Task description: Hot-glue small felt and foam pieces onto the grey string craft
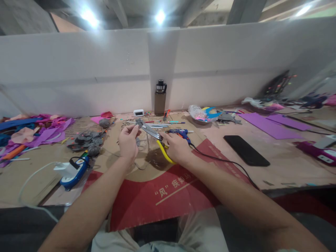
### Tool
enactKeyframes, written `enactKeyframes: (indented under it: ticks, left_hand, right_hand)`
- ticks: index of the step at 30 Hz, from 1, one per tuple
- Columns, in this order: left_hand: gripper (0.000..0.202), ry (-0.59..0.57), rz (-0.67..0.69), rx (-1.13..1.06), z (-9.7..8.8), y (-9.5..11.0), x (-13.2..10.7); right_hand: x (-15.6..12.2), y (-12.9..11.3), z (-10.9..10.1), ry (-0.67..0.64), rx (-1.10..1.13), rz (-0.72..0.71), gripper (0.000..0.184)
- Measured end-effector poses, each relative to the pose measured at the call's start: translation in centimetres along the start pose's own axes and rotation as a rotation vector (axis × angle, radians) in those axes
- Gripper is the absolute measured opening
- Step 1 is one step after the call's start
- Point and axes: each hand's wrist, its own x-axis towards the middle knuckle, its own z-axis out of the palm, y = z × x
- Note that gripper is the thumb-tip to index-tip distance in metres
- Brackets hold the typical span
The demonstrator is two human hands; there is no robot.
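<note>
Left hand (128, 142): thumb and fingertips pinch a small, grey, felt-like piece (138, 121).
Right hand (179, 147): wrapped round yellow-handled scissors with long metal blades (152, 132).
Piece position: at blade-tip end, above the brown-and-red cardboard sheet (147, 196); can't tell if blades bite it.
Fingertip clearance: very little; best pinch the far edge.
Snips: short, near the tips; turn the piece, not the wrist.
Blue glue gun with orange trigger (185, 133): just beyond right hand; keep knuckles off, black cable (223, 158) clear of forearm.
</note>
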Motion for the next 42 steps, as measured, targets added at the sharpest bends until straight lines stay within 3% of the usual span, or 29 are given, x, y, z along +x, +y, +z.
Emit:
enactKeyframes:
  ticks: [17,29,42]
  left_hand:
    - [0.016,-0.151,-0.171,-0.063,0.1,0.7,0.0]
    - [0.012,-0.141,-0.292,-0.110,0.1,0.9,0.5]
    - [0.004,-0.184,-0.425,-0.191,-0.4,0.5,0.8]
  right_hand:
    - [0.5,1.1,-0.4,-0.016,-0.065,-0.043,0.044]
    - [0.4,1.2,-0.4,-0.086,-0.066,-0.041,0.041]
    - [0.4,1.9,0.4,-0.042,-0.125,-0.082,0.042]
